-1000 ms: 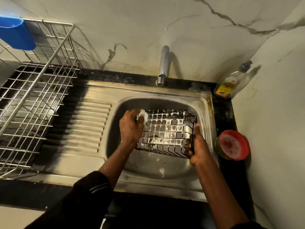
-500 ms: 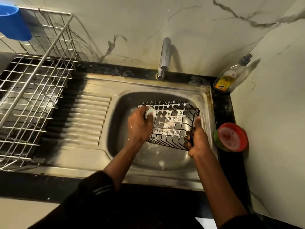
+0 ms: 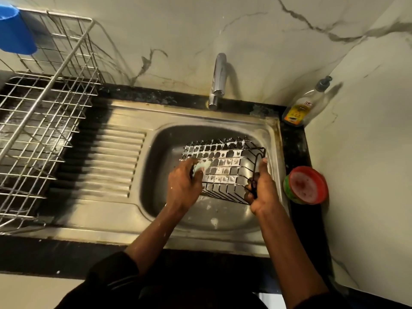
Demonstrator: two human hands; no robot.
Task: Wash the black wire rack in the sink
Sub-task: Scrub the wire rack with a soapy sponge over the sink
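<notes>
The black wire rack (image 3: 225,166) is held tilted over the steel sink (image 3: 156,157), its grid covered with white suds. My right hand (image 3: 260,188) grips the rack's right end, thumb pointing up along the wire. My left hand (image 3: 185,184) holds a pale soapy sponge (image 3: 200,167) against the rack's left edge. Part of the rack's left side is hidden behind that hand.
A chrome tap (image 3: 217,83) stands behind the basin, with no water seen running. A soap bottle (image 3: 303,105) sits in the back right corner and a red and green tub (image 3: 306,185) on the right counter. A metal drying rack (image 3: 42,121) and blue cup (image 3: 14,32) stand at left.
My left hand with the sponge has moved down along the rack's left part. The rack has shifted a little in my right hand's grip.
</notes>
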